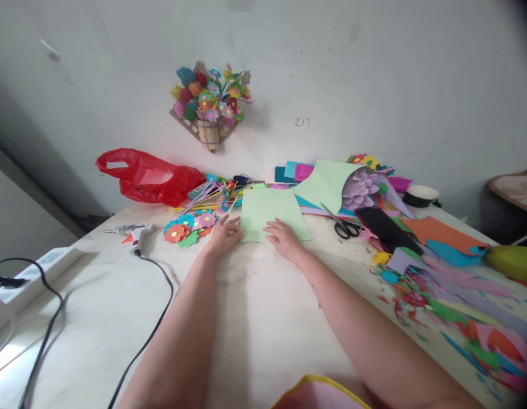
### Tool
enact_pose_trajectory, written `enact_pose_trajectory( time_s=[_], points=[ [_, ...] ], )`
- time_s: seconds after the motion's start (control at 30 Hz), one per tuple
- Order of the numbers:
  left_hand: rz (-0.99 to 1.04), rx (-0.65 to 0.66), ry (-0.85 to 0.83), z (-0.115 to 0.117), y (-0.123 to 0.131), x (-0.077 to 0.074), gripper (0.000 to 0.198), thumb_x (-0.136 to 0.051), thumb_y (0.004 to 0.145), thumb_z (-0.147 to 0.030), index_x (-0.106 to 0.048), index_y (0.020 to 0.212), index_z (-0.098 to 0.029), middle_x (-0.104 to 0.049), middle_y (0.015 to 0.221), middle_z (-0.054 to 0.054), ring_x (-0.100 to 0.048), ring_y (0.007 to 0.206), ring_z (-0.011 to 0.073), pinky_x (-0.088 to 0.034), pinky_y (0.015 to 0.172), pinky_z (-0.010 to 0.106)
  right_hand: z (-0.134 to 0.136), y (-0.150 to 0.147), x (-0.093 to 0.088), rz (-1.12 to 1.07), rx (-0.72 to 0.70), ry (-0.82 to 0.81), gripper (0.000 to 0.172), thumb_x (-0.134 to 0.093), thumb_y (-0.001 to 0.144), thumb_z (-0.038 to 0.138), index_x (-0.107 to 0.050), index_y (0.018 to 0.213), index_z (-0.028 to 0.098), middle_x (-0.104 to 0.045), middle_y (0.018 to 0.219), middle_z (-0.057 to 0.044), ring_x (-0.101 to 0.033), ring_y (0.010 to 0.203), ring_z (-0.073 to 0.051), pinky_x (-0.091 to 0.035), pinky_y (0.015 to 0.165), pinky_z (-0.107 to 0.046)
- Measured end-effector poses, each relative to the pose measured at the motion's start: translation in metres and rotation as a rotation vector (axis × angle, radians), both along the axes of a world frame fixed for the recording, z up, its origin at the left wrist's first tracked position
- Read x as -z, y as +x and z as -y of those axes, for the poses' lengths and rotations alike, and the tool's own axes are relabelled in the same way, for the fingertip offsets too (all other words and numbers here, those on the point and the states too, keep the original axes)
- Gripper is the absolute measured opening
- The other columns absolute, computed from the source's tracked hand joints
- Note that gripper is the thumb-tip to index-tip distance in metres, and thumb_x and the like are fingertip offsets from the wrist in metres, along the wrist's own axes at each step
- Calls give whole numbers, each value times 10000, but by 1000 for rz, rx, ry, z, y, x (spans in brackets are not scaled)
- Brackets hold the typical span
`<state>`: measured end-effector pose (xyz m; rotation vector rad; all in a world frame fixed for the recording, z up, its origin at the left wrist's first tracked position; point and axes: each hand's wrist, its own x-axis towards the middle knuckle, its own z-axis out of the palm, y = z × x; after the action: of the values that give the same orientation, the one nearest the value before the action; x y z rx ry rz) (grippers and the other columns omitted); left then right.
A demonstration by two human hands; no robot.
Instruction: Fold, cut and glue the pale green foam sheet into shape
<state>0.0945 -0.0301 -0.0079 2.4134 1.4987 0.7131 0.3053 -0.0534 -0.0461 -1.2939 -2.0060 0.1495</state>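
A pale green sheet (267, 210), of paper or thin foam, lies flat on the white table in front of me. At its left edge my left hand (224, 234) rests with the fingers apart, holding nothing. My right hand (284, 237) lies on the sheet's lower part, fingers spread. Left of my left hand is a cluster of cut-out flowers (189, 230) in several colours. Black-handled scissors (345, 224) lie to the right of the sheet. Behind them a larger pale green sheet (327, 180) curls up beside a lilac flower (360, 190).
On the left are a white glue gun (138, 237), its black cord (167, 295) and a power strip (37, 278). A red plastic bag (156, 179) stands behind. To the right lie a black phone (389, 230) and colourful scraps (416, 295). A flower basket (210, 133) hangs on the wall.
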Motion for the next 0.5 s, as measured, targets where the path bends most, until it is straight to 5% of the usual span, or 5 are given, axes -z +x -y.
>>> enact_pose_trajectory(
  time_s=[0.2,0.5],
  points=[
    [-8,-12,-15,-1,1,2,192,-470,712,-346,-583,624,-218,-499,1220,-47,-262,1245,175,-231,1025,362,5,-22,-8,-20,-96,-12,225,-569,704,124,-645,906,190,-564,1106,-72,-430,1114,-184,-340,946,-354],
    [-30,-29,14,-2,0,6,162,-543,658,-351,-601,751,-231,-463,1256,-18,-191,1271,226,-177,1031,444,3,-36,-14,11,-7,-148,108,-628,660,162,-657,757,200,-572,1052,-57,-506,989,-189,-374,879,-329]
  ],
)
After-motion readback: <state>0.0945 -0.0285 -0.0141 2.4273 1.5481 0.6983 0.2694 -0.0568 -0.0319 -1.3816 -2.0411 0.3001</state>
